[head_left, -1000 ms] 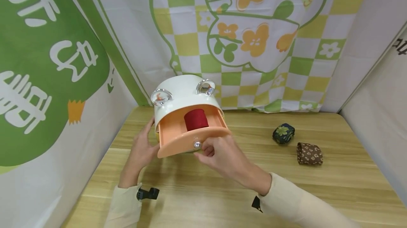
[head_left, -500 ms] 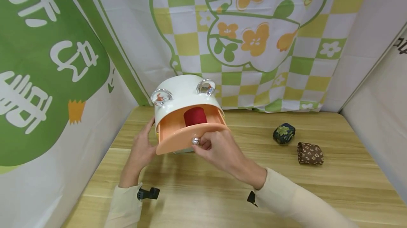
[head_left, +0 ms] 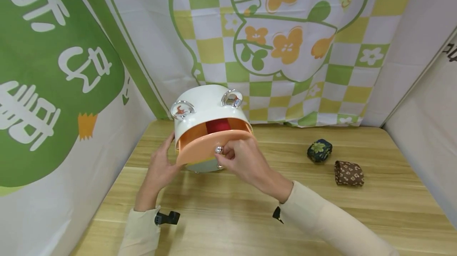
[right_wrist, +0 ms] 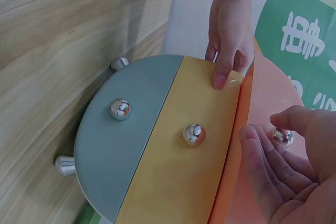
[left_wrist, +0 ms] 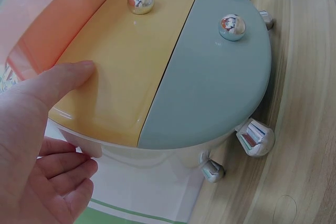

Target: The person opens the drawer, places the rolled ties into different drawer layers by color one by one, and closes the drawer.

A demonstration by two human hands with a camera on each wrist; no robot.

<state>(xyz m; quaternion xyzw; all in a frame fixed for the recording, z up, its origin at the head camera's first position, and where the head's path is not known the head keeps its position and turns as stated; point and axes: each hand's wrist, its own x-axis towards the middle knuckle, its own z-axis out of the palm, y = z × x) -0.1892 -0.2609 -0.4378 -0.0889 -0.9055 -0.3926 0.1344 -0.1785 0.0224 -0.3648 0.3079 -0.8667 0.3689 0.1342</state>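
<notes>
A: Where's the orange drawer (head_left: 198,149) at?
B: Partly out of the white cabinet (head_left: 203,99) on the bench (head_left: 232,224), its knob (head_left: 219,150) pinched by the right hand's (head_left: 248,162) fingers.
A: And the left hand (head_left: 162,170)?
B: Cabinet's edge is gripped, thumb pressed on the yellow drawer (left_wrist: 123,82).

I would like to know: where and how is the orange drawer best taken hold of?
The orange drawer is probably best held by its silver knob, coming from the front and pinching across the knob's sides. The knob is round and stands out from the smooth drawer front, which faces outward from the white cabinet and seems to offer little else to pinch.
</notes>
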